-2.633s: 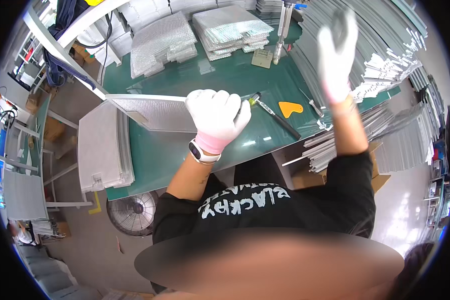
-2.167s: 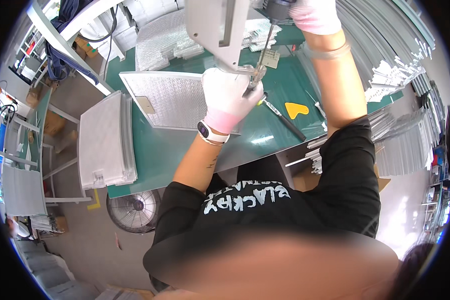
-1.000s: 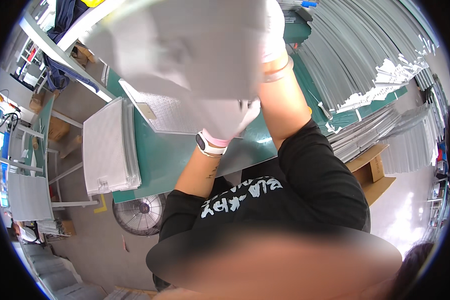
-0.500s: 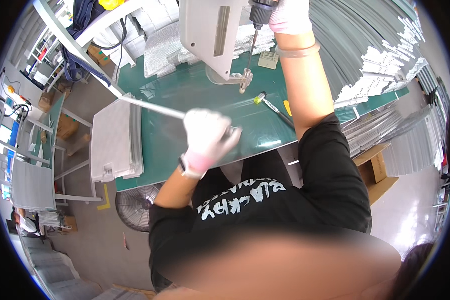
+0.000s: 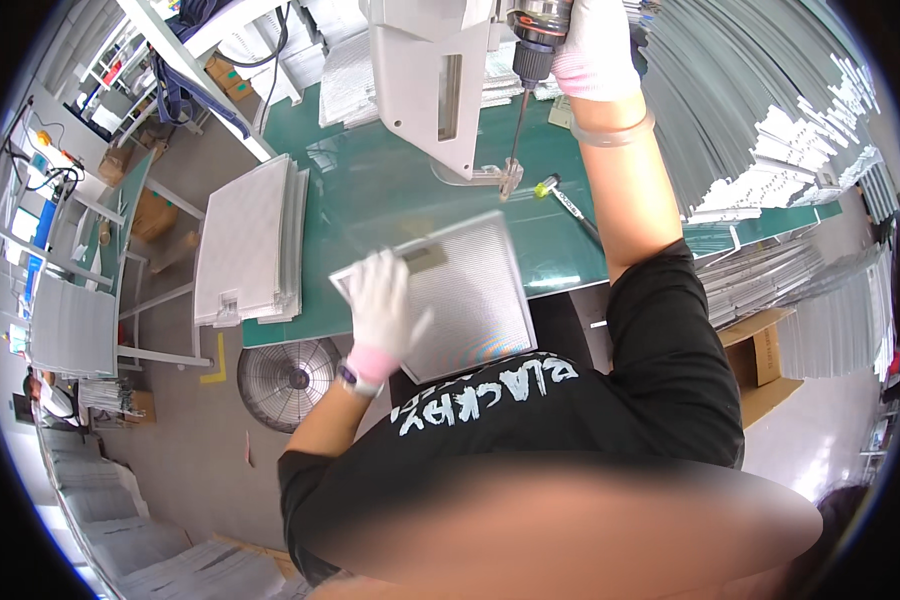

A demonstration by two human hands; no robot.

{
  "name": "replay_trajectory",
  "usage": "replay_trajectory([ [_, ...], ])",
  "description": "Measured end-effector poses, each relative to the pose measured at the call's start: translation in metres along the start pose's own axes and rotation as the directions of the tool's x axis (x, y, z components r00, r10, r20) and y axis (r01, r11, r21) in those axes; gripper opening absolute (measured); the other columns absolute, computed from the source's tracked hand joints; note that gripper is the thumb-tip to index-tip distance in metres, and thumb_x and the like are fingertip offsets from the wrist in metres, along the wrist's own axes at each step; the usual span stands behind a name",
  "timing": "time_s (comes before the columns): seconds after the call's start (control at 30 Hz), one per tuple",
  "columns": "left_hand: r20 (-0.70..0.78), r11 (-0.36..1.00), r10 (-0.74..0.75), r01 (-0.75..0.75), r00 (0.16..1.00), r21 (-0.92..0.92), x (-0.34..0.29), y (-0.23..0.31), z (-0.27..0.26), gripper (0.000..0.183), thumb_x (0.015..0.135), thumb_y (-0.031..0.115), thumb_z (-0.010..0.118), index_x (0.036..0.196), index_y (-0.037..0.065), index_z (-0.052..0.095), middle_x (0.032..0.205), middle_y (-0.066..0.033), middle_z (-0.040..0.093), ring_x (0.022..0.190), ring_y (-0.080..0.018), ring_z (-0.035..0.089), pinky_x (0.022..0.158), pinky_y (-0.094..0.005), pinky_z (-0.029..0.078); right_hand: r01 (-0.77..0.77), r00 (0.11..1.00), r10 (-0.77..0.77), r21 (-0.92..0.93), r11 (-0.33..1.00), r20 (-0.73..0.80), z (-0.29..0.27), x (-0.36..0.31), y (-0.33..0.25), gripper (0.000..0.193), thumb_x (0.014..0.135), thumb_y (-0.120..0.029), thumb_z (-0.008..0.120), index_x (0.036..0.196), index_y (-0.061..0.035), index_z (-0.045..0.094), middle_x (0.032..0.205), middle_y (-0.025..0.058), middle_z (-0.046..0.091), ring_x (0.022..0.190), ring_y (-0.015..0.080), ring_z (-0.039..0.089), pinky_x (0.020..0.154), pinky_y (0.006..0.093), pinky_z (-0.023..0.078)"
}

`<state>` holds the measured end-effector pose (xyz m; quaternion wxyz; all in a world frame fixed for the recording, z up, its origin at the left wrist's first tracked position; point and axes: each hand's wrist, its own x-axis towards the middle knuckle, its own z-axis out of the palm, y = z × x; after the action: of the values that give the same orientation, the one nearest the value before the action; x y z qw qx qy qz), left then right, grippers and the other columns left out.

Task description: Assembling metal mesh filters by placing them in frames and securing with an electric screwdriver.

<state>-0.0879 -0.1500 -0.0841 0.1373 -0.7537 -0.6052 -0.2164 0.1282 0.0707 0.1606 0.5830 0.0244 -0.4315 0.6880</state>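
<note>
My left hand (image 5: 382,312), in a white glove with a pink cuff, rests flat on a square metal mesh filter panel (image 5: 460,292) lying on the green table (image 5: 370,195). My right hand (image 5: 592,45), also gloved, grips a power screwdriver (image 5: 532,40) raised above the table, its long bit pointing down beside a white machine housing (image 5: 430,75). The bit tip hangs above the table just past the panel's far edge.
A stack of finished mesh panels (image 5: 250,245) sits at the table's left end. More panels (image 5: 355,70) lie at the back. Bundles of grey metal strips (image 5: 760,110) fill the right. A screwdriver with a yellow-green tip (image 5: 565,200) lies on the table. A fan (image 5: 285,380) stands on the floor.
My left hand has laid a mesh panel flat on the table in front of me and now presses on it. My right hand stays up at the screwdriver.
</note>
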Motion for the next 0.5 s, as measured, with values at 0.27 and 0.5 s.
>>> replay_trajectory([
  [0.27, 0.049, 0.993, 0.012, -0.007, 0.999, -0.116, 0.064, 0.027, 0.036, 0.034, 0.077, 0.027, 0.069, 0.101, 0.004, 0.062, 0.076, -0.0118, 0.058, 0.073, -0.0336, 0.058, 0.073, -0.0473, 0.044, -0.019, 0.999, 0.026, -0.209, 0.978, 0.032, 0.014, -0.036, 0.017, 0.019, 0.096, -0.026, 0.06, 0.091, -0.0075, 0.059, 0.073, 0.0034, 0.059, 0.053, 0.0154, 0.058, 0.045, 0.0278, 0.048],
  [0.5, 0.077, 0.958, -0.124, 0.139, 0.989, -0.25, 0.036, 0.065, -0.012, 0.031, 0.069, 0.024, 0.078, 0.091, 0.007, 0.066, 0.098, -0.0104, 0.064, 0.083, -0.031, 0.063, 0.075, -0.0437, 0.046, -0.084, 0.991, 0.105, -0.219, 0.972, 0.087, 0.005, -0.065, 0.045, 0.025, 0.093, -0.027, 0.063, 0.099, -0.0033, 0.058, 0.078, 0.0049, 0.056, 0.065, 0.0119, 0.055, 0.057, 0.0242, 0.045],
])
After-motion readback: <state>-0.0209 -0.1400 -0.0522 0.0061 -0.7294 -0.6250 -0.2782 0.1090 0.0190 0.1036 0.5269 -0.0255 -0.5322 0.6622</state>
